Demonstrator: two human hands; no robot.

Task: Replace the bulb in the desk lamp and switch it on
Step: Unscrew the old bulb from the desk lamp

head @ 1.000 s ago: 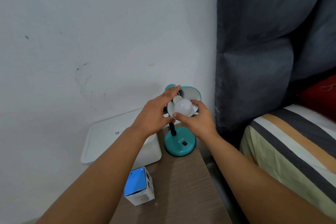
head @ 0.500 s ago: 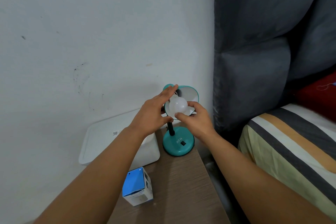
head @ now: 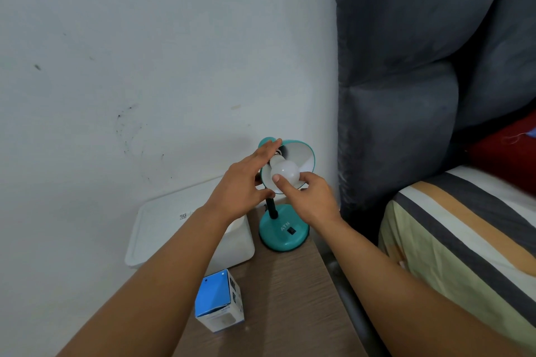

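Observation:
A small teal desk lamp [head: 283, 236] stands at the back of a wooden bedside table [head: 290, 293], its shade [head: 304, 156] tilted toward me. A white round bulb [head: 285, 172] sits in the shade's socket. My left hand [head: 246, 182] wraps the shade's left rim, fingers along its top and thumb under it. My right hand [head: 307, 197] pinches the bulb from below and right, thumb on its front. A black rocker switch [head: 291, 230] is on the lamp's base.
A blue and white bulb box [head: 220, 301] stands near the table's front. A white plastic bin [head: 188, 229] sits left of the lamp against the wall. A grey padded headboard [head: 406, 95] and a striped bed [head: 464, 235] lie to the right.
My right hand has turned on the bulb, its thumb now on the bulb's front. The left hand has kept its hold on the shade.

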